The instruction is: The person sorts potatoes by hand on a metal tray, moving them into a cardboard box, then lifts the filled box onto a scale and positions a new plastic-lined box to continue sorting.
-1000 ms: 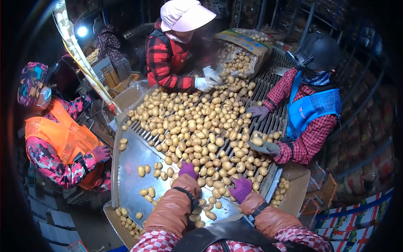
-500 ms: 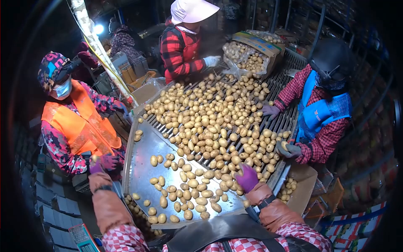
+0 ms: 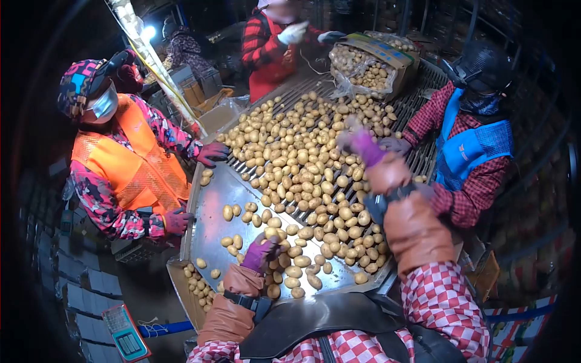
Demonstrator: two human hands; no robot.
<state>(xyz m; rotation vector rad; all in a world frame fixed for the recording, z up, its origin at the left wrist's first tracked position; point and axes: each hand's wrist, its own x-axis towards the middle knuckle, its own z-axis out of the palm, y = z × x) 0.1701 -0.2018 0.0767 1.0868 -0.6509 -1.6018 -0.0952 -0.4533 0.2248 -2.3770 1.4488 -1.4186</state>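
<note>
My left hand, in a purple glove, is low over the loose potatoes on the metal table. Its fingers point down among them, and their tips are hidden. Smeared by motion, my right hand is stretched far forward across the potato heap, also in a purple glove. It overlaps the right side of the heap, close to the gloved hand of the person in the blue vest. The heap lies on a slatted metal rack joined to the smooth sheet.
A person in an orange vest stands left, one gloved hand at the rim. Across the rack is a person in a red apron, beside an open carton of bagged potatoes. Below the left rim stands a box holding potatoes.
My left hand, with a potato at its fingertips earlier, came from beyond the left rim onto the table. My right hand reached forward over the heap. The orange-vested person's hand moved to the rim.
</note>
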